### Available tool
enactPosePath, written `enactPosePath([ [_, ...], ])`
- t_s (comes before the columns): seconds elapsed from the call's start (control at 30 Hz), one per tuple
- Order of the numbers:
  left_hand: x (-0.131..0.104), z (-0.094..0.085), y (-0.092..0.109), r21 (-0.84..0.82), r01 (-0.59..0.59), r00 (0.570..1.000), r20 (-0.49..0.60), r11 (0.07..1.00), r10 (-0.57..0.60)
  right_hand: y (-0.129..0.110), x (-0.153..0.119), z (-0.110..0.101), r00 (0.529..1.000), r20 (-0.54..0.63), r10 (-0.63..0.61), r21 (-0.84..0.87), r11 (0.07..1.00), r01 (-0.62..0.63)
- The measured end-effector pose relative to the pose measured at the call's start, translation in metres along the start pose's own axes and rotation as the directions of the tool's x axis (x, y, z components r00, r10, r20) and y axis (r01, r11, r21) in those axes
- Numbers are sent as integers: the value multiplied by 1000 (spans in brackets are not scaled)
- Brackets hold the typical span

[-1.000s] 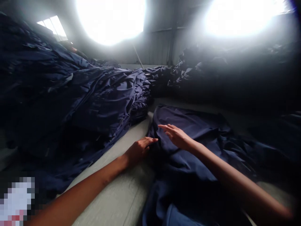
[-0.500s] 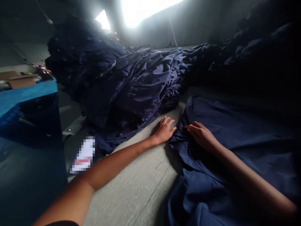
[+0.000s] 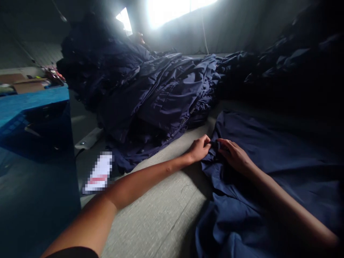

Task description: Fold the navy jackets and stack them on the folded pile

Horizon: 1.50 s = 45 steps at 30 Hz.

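Observation:
A dark blue garment [image 3: 268,143] lies spread over the right part of the grey table [image 3: 150,211], its lower part bunched and hanging toward me. My left hand [image 3: 200,147] pinches the garment's left edge, fingers curled in. Close beside it on the right, my right hand [image 3: 233,153] is closed on the same edge, thumb under the fingers. A small dark fold of cloth shows between the two hands.
A large heap of dark blue garments [image 3: 166,96] fills the back of the table. At left are a blue crate [image 3: 34,132], a cardboard box [image 3: 28,86], a pale device [image 3: 90,139] and a blurred white-and-red item [image 3: 99,173]. A person's head shows behind the heap.
My left hand has moved right onto the garment's edge and its spread fingers have closed on it. My right hand stays at the edge. The view has shifted slightly.

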<state>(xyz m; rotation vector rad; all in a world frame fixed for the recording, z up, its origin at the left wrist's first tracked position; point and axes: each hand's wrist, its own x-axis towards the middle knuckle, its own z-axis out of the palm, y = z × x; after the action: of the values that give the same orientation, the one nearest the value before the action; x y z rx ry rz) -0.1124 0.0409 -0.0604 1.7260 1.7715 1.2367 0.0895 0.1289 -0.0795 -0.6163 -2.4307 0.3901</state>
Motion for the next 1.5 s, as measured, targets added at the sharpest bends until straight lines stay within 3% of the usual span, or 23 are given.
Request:
enactPosePath([
  [0.17, 6, -6, -7, -144, 15, 994, -103, 989, -30, -1, -1, -4, 997, -22, 76, 83, 994, -74],
  [0.43, 21, -32, -14, -242, 72, 994, -61, 968, -89, 14, -4, -10, 991, -15, 136, 94, 987, -134],
  [0.7, 32, -47, -8, -200, 22, 988, -144, 980, -52, 20, -3, -13, 994, -22, 109, 85, 991, -106],
  [0.9, 36, -56, -1, -260, 26, 975, -208, 965, -83, 24, -3, -29, 995, 75, 59, 83, 994, -65],
  [0.97, 34, -57, 7, -279, 7, 975, -209, 960, -68, 19, -1, -34, 997, 53, 63, 119, 991, -69],
  [1.03, 28, -57, 20, -249, -49, 989, -147, 967, 12, 8, 2, -36, 998, -24, 64, 137, 989, -60],
  [1.1, 20, -56, 35, -193, -93, 996, -12, 977, 92, -5, 5, -35, 995, -95, 32, 119, 993, -21],
  [1.23, 11, -56, 52, -89, -102, 946, 298, 991, 124, -20, 4, -28, 998, -41, -56, 5, 998, 57],
  [1.37, 15, -67, 40, 140, -58, 952, 307, 989, 12, -12, -2, -19, 999, 18, -27, -1, 1000, 27],
  [1.43, 14, -72, 32, 269, -45, 914, 400, 962, -70, -6, -4, -16, 999, 37, -8, 63, 998, 5],
  [1.5, 10, -74, 27, 316, -77, 835, 539, 946, -111, -1, -5, -14, 999, 48, 11, 98, 995, -15],
])
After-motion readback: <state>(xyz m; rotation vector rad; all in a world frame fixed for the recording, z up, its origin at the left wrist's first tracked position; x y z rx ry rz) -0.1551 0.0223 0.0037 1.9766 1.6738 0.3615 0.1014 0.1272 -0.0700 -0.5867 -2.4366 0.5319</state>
